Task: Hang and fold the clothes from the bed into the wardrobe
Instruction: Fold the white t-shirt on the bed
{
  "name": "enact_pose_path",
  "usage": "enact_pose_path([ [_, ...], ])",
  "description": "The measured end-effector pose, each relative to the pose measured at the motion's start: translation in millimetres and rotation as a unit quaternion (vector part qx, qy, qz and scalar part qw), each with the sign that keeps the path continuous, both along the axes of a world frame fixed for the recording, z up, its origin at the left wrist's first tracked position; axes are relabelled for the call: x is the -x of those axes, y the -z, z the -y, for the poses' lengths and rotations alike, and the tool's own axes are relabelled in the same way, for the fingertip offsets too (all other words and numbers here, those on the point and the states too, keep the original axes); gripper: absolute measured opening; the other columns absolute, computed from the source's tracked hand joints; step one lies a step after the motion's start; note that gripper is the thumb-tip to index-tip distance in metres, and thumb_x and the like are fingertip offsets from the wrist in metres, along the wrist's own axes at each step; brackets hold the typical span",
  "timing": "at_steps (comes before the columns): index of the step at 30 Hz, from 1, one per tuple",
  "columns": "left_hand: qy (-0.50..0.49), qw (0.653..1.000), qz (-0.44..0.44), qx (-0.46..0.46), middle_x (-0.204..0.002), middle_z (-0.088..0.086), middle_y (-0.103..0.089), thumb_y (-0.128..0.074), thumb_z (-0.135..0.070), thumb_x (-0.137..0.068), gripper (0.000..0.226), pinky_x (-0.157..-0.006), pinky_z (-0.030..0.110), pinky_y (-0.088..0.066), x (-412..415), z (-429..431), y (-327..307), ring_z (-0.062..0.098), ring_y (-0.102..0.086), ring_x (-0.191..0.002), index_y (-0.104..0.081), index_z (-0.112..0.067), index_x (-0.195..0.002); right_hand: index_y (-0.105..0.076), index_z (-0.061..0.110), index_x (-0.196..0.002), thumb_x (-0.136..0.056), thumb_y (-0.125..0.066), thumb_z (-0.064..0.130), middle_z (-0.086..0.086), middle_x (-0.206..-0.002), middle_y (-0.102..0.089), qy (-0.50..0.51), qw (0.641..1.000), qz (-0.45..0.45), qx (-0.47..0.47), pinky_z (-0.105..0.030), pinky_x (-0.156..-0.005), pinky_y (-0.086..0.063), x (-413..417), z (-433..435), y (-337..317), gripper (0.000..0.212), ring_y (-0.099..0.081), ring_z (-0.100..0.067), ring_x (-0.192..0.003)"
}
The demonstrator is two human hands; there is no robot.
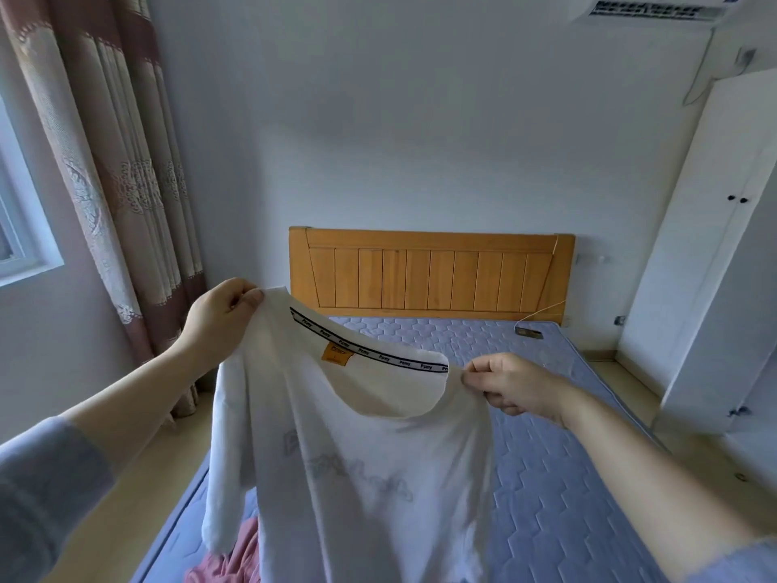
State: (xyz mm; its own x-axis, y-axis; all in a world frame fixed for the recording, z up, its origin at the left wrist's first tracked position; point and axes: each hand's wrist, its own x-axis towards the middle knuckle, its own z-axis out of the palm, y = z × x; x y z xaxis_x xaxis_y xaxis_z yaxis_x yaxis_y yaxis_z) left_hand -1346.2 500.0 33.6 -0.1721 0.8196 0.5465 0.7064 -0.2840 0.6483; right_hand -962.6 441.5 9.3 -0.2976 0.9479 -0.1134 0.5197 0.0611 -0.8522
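A white T-shirt (361, 469) with a black printed neck tape and an orange label hangs in the air over the bed (546, 477). My left hand (218, 321) pinches its left shoulder seam, held higher. My right hand (513, 387) pinches the right shoulder near the collar, lower. The shirt's inside back faces me and a faint print shows through. A pink garment (235, 561) lies crumpled on the mattress below the shirt, partly hidden by it. The white wardrobe (723, 254) stands at the right with its doors closed.
The bed has a blue quilted mattress and a wooden headboard (433, 271). A small dark object with a cable (529, 332) lies near the headboard. Curtains (113, 174) and a window are at the left. An air conditioner (656, 10) hangs top right.
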Motion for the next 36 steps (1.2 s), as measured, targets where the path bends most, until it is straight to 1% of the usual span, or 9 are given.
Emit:
enact_pose_path([
  [3, -0.009, 0.998, -0.055, -0.016, -0.073, 0.003, -0.058, -0.052, -0.025, -0.097, 0.014, -0.061, 0.033, -0.039, -0.2, 7.4, 9.3, 0.023, -0.051, -0.070, -0.059, -0.018, -0.087, -0.066, 0.013, -0.080, -0.094, -0.062, 0.031, 0.008, -0.065, -0.058, 0.047, 0.980, 0.110, -0.158, -0.025, -0.060, -0.038, -0.6, -0.4, 5.5, 0.023, -0.049, -0.008, -0.059],
  [6, -0.026, 0.989, -0.143, -0.035, -0.072, 0.002, -0.059, -0.046, -0.031, -0.100, 0.014, -0.062, 0.036, -0.043, 4.1, 25.9, 19.1, 0.030, -0.053, -0.069, -0.053, -0.023, -0.090, -0.063, 0.023, -0.076, -0.090, -0.065, 0.033, 0.005, -0.062, -0.063, 0.095, 0.953, 0.142, -0.252, -0.029, -0.059, -0.038, -5.0, 5.5, 7.1, 0.018, -0.052, -0.009, -0.057],
  [12, -0.018, 0.961, -0.275, -0.036, -0.067, -0.002, -0.052, -0.039, -0.035, -0.100, 0.027, -0.057, 0.034, -0.045, 23.2, 77.2, 14.2, 0.028, -0.048, -0.059, -0.043, -0.015, -0.083, -0.057, 0.019, -0.073, -0.090, -0.066, 0.029, 0.000, -0.056, -0.057, 0.156, 0.934, 0.051, -0.316, -0.021, -0.051, -0.030, 2.2, 38.3, 3.2, 0.022, -0.042, -0.004, -0.049],
  [17, -0.029, 0.963, -0.264, -0.043, -0.062, -0.003, -0.046, -0.041, -0.029, -0.099, 0.027, -0.056, 0.036, -0.044, 40.1, 129.3, 8.7, 0.028, -0.042, -0.058, -0.039, -0.015, -0.077, -0.059, 0.022, -0.073, -0.085, -0.072, 0.035, 0.000, -0.063, -0.063, 0.138, 0.920, 0.031, -0.365, -0.028, -0.056, -0.036, 20.5, 96.3, -15.5, 0.022, -0.055, -0.020, -0.060],
  [20, -0.031, 0.966, -0.248, -0.063, -0.063, 0.001, -0.047, -0.041, -0.025, -0.100, 0.026, -0.056, 0.038, -0.045, 57.6, 165.4, 12.3, 0.032, -0.044, -0.057, -0.039, -0.014, -0.077, -0.061, 0.026, -0.069, -0.077, -0.073, 0.051, 0.000, -0.062, -0.062, 0.108, 0.920, 0.040, -0.375, -0.027, -0.055, -0.034, 31.3, 147.5, -23.8, 0.029, -0.048, -0.012, -0.055],
  [24, -0.032, 0.969, -0.237, -0.068, -0.068, 0.004, -0.052, -0.041, -0.021, -0.100, 0.021, -0.057, 0.039, -0.046, 83.9, 220.9, 26.1, 0.035, -0.047, -0.057, -0.042, -0.011, -0.081, -0.062, 0.019, -0.062, -0.070, -0.068, 0.065, 0.005, -0.055, -0.049, 0.053, 0.950, 0.072, -0.299, -0.027, -0.053, -0.030, 43.8, 221.4, -18.1, 0.048, -0.041, -0.007, -0.053],
  [28, -0.003, 0.964, -0.260, -0.062, -0.072, 0.005, -0.057, -0.041, -0.021, -0.098, 0.017, -0.057, 0.039, -0.046, 101.2, 284.5, 42.1, 0.035, -0.046, -0.059, -0.044, -0.012, -0.085, -0.065, 0.022, -0.066, -0.075, -0.073, 0.052, 0.003, -0.054, -0.054, 0.099, 0.932, 0.089, -0.338, -0.018, -0.048, -0.028, 52.6, 285.3, 4.8, 0.032, -0.044, -0.005, -0.051],
  [31, 0.034, 0.959, -0.270, -0.074, -0.065, 0.003, -0.054, -0.045, -0.023, -0.098, 0.019, -0.053, 0.037, -0.044, 107.1, 328.3, 50.6, 0.032, -0.038, -0.057, -0.044, -0.011, -0.083, -0.063, 0.025, -0.070, -0.079, -0.078, 0.034, 0.006, -0.058, -0.061, 0.171, 0.908, 0.067, -0.377, -0.023, -0.050, -0.032, 58.7, 316.1, 20.7, 0.019, -0.048, -0.006, -0.053],
  [36, 0.047, 0.963, -0.252, -0.077, -0.058, 0.004, -0.048, -0.047, -0.027, -0.099, 0.028, -0.051, 0.037, -0.041, 115.8, 365.0, 55.2, 0.032, -0.037, -0.054, -0.041, -0.012, -0.076, -0.058, 0.021, -0.074, -0.081, -0.075, 0.028, -0.002, -0.060, -0.060, 0.225, 0.880, 0.054, -0.415, -0.031, -0.054, -0.040, 64.7, 338.9, 38.9, 0.021, -0.054, -0.022, -0.056],
])
